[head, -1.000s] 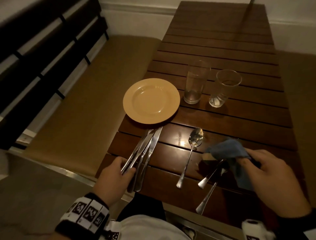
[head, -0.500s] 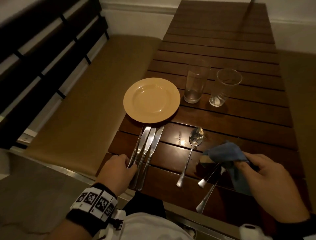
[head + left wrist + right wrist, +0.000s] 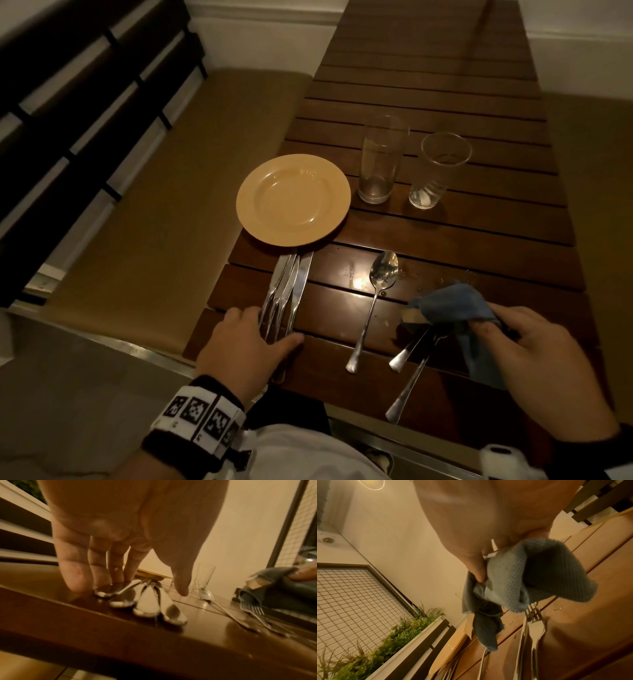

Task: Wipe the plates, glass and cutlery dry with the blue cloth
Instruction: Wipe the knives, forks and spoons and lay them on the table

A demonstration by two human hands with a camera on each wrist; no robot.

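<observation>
No readable text, label or number; wristband (image 3: 202,416) shows only black-and-white square code markers.

Left hand (image 3: 245,346) low and palm-down, fingers (image 3: 73,573) straight and angled downward, thumb spread apart to the side, banded wrist behind it — right hand (image 3: 534,356) raised to the right, thumb and fingers (image 3: 477,569) pinched together, dark sleeve at the wrist

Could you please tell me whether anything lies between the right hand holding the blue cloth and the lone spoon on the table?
Nothing visible does. The right hand grips the blue cloth, and only bare dark wooden slatted table lies between it and the single steel spoon; the two steel forks lie under the cloth.
</observation>
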